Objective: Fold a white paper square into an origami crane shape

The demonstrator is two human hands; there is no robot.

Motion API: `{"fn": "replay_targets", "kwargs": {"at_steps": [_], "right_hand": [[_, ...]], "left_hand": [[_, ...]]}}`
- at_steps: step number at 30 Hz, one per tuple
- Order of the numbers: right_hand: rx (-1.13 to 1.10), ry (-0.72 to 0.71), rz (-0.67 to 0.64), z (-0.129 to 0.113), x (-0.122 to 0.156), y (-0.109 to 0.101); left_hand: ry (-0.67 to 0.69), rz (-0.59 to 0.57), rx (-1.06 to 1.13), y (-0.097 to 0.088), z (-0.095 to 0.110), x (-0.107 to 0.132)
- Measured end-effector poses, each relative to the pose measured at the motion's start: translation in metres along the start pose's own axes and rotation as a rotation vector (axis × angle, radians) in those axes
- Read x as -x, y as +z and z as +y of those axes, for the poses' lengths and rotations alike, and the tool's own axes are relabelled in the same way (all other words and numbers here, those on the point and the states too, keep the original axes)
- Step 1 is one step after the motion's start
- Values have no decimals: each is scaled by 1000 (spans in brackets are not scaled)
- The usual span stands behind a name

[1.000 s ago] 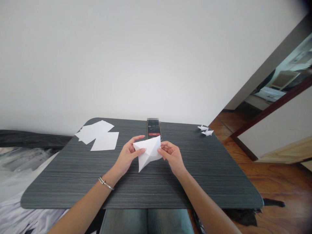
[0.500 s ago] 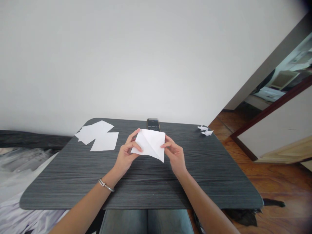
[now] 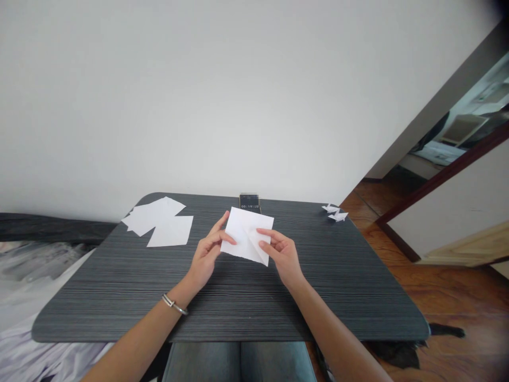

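Two jeans-clad thighs (image 3: pixel 202 362) sit just below the near edge of a dark grey wood-grain table (image 3: pixel 99 313). Above it, a metal bangle (image 3: pixel 174 304) circles the person's left wrist. The left hand (image 3: pixel 207 253) grips the left side of a creased square of white paper (image 3: pixel 246 236), its thumb pressed on the upper face and its fingers curled up at the sheet's far left edge. The right hand (image 3: pixel 283 255) grasps the opposite side, its fingers (image 3: pixel 264 245) lying across the lower right part of the sheet. The square is held flat and slightly turned over the middle of the table, with a diagonal crease across it. Just beyond it, a phone (image 3: pixel 249 201) stands upright, showing a timer, its lower part hidden behind the paper in this view. Left of the hands lie overlapping loose white paper squares (image 3: pixel 161 223). Two small origami birds (image 3: pixel 336 213) sit near the table's far right corner. Rumpled bedding (image 3: pixel 35 281) lies left of the table, a wooden floor (image 3: pixel 397 286) spreads to the right, and a white wall (image 3: pixel 199 106) rises behind.
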State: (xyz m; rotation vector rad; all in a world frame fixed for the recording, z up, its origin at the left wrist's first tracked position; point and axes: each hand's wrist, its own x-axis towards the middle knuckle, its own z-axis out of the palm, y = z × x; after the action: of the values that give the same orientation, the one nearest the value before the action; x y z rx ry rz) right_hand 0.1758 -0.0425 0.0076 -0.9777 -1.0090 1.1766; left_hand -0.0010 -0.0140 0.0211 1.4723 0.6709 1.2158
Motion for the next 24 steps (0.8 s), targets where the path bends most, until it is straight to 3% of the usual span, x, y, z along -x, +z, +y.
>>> {"fn": "replay_targets", "kwargs": {"at_steps": [4, 9, 15, 24], "right_hand": [[24, -5, -21, 2, 0, 1], [21, -2, -40, 4, 0, 1], [-33, 33, -64, 5, 0, 1], [24, 22, -24, 8, -2, 0]], "left_hand": [[-157, 9, 209, -1, -1, 0], [-308, 39, 280, 1, -2, -1], [-367, 13, 371, 4, 1, -3], [-340, 36, 347, 2, -3, -3]]}}
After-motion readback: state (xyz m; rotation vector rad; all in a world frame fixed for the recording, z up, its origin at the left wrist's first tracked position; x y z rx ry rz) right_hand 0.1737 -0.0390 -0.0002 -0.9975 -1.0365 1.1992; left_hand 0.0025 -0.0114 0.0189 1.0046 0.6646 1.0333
